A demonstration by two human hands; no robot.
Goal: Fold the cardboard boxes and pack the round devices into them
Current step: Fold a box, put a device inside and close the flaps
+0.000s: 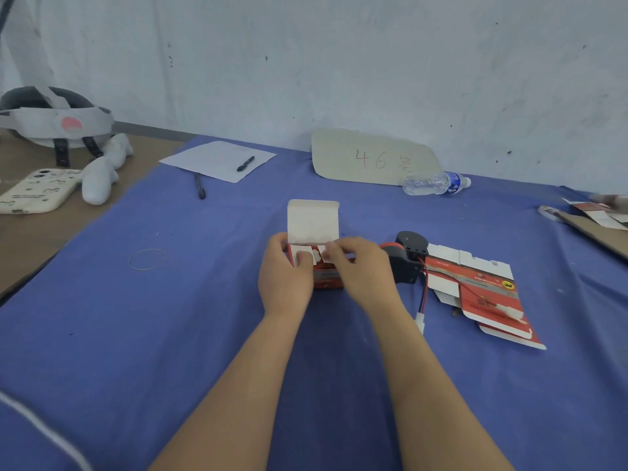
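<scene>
Two hands work one box [328, 280] in the middle of the table [136, 334] — my left hand [285, 277] grips its side, my right hand [360, 270] pinches a small flap. I should press both side flaps flat before lowering the lid. The device [409, 246] lies just right of it, on a flat carton [489, 294].

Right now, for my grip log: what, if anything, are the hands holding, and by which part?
Both hold the red box: the left hand grips its left side, the right hand pinches a flap at its open top.
</scene>
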